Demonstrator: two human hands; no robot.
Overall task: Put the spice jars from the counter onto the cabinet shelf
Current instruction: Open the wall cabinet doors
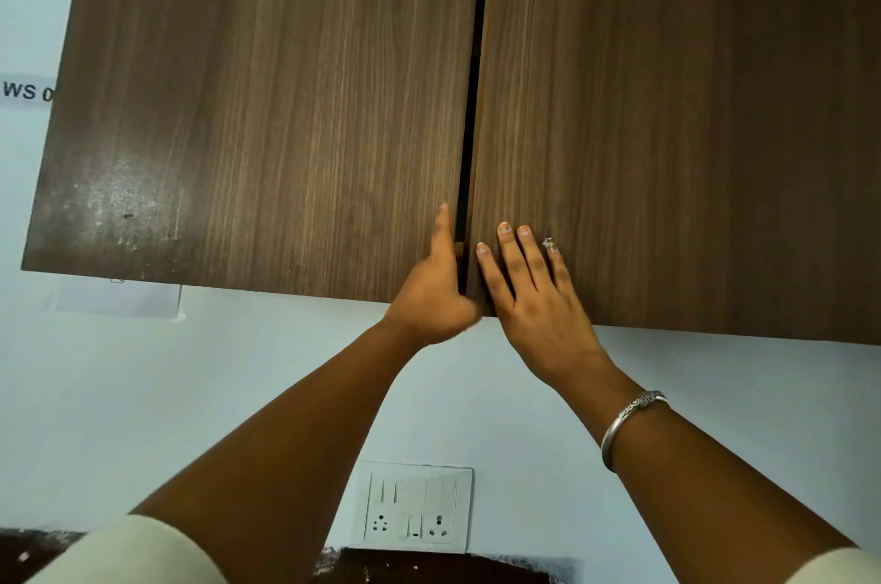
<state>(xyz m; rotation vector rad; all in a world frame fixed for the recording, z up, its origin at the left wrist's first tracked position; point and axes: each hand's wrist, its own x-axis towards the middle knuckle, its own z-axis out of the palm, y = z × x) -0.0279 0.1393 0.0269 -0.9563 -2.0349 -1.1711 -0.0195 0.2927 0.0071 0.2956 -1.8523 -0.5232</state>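
Wall cabinet [476, 106] fills the space above both hands; its two wood-grain doors are nearly shut, a dark slit between them. Left hand [436, 292]: fingers hooked round the inner edge of the left door [267, 106], thumb up along its face. Right hand [534, 297]: flat and open on the right door [667, 116], gripping nothing.

Judgement: step is opening. Pull the left edge outward, steady, keeping the right palm clear of the swing.

Not visible: shelf, behind doors. Spice jars nowhere in view; only a dark counter strip [429, 569] below the wrists, under the switch plate [414, 507]. Wall label left of the left hand is cut off.
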